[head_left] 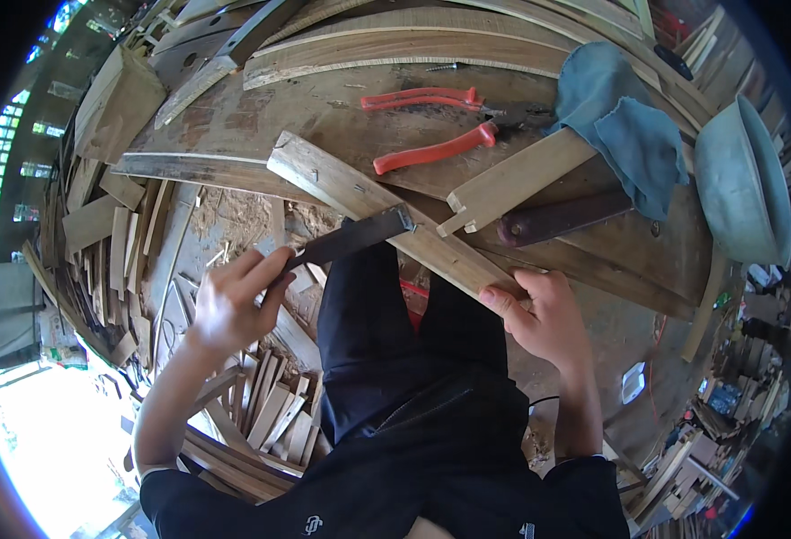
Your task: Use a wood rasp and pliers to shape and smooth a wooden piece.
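Note:
My left hand [234, 296] is closed round the narrow end of a dark flat bar-shaped tool [346, 241]; its exact kind does not show. The tool's wide, shinier far end lies against the middle of a long wooden strip [386, 211]. That strip slants across above my lap and has small slots or marks along its face. Its near right end is gripped by my right hand [539, 314], thumb on top. Just beyond the strip lies a tenoned wooden piece [521, 180], with a dark brown handle-shaped object [566, 218] beside it.
Red-handled pliers [436, 135] lie spread on the wooden workbench [306, 103], near a screw [442, 66]. A blue-grey cloth [624, 126] drapes over wood by a grey metal bowl [741, 184]. Curved boards [404, 43] line the far side. Wood offcuts [274, 418] pile up at left.

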`<action>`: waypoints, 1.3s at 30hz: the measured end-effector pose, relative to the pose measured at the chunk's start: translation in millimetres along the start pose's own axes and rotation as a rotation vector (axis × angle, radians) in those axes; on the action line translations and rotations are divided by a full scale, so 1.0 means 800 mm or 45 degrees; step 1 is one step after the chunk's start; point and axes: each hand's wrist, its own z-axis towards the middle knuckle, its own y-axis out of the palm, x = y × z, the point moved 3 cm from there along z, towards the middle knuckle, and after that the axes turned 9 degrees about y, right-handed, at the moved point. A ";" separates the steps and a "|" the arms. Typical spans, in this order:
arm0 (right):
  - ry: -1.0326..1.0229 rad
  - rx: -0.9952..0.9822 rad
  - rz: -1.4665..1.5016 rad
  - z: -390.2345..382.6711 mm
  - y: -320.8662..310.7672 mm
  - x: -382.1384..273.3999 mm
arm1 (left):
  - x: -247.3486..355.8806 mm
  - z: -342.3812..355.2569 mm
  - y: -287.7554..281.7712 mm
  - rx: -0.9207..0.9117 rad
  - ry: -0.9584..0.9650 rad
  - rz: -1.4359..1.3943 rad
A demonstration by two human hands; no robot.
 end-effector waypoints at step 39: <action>0.053 0.101 0.021 0.001 0.008 -0.005 | 0.012 0.184 -0.116 -0.177 1.179 0.914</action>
